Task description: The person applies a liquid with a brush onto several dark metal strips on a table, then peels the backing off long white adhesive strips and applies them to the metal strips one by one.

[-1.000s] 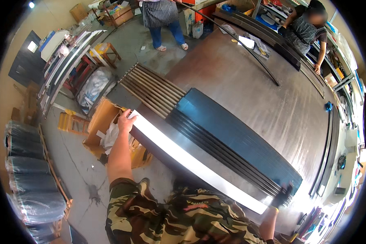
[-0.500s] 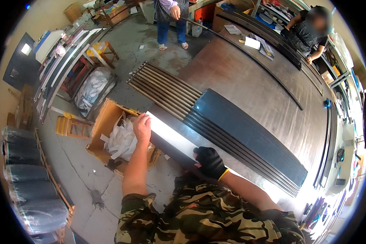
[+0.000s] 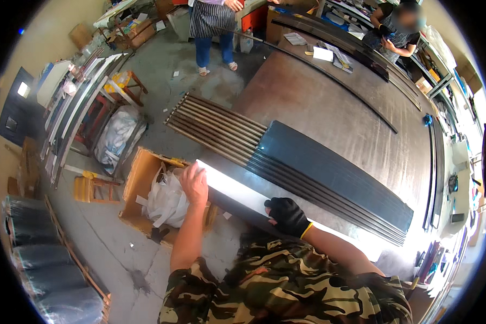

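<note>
A long, straight profile [image 3: 237, 188] with a bright white upper face and a dark side lies slantwise before me along the near side of the table. At its left end, my bare left hand [image 3: 194, 185] has its fingers closed round the tip. My right hand [image 3: 289, 217], in a black glove with a yellow cuff, is closed on the near edge farther along. The thumb and some fingers of the glove are partly hidden. Just beyond lie several parallel metal tubes [image 3: 216, 129], partly covered by a dark blue-grey sheet or sleeve [image 3: 329, 173].
Below my left hand stands an open cardboard box [image 3: 132, 189] holding white plastic scraps [image 3: 164, 200]. A long dark bar [image 3: 335, 81] crosses the metal-topped table [image 3: 308, 102]. One co-worker [image 3: 213, 21] stands at the far side, another [image 3: 397, 35] at the back right. Dark wrapped bundles [image 3: 51, 270] stand at left.
My view has shifted slightly. My left hand's fingers now wrap more over the profile's end. The far co-worker's hand has come off the bar; the back-right co-worker's hands are now together.
</note>
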The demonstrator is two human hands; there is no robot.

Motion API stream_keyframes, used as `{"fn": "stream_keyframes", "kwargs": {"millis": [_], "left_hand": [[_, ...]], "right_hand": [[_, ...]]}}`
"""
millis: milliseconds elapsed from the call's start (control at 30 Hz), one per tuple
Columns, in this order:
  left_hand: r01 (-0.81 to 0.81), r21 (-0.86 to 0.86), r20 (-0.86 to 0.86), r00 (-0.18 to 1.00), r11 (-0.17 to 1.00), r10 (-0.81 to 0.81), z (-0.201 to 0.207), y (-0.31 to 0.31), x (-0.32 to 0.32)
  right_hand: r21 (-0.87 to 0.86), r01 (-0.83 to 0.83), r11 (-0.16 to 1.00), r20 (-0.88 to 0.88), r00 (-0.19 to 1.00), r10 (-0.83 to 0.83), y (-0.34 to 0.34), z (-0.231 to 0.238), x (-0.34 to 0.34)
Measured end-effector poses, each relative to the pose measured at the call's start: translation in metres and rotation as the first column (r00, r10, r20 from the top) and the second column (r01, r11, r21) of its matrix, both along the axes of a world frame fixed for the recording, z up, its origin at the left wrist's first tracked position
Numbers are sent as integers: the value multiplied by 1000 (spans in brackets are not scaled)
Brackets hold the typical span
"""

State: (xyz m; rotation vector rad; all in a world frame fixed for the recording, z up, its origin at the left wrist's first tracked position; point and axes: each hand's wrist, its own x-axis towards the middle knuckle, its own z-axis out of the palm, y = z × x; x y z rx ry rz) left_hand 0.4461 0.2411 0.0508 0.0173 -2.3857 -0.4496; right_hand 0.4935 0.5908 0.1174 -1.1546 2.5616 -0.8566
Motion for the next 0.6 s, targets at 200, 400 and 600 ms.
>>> {"fn": "stream_keyframes", "kwargs": {"millis": [200,400,600], "left_hand": [[-62,109,58,997,992,56,2,-20,-15],[15,27,114,993,1000,-18,21,-1,-17],[362,829,494,-120,425,-861,71,138,91]], "right_hand": [[-134,-20,991,-174,985,-4,0,-3,4],[-50,-39,998,-123,992,33,3,-12,0],[-216,-78,973,-476,879,-36,4,-7,14]]}}
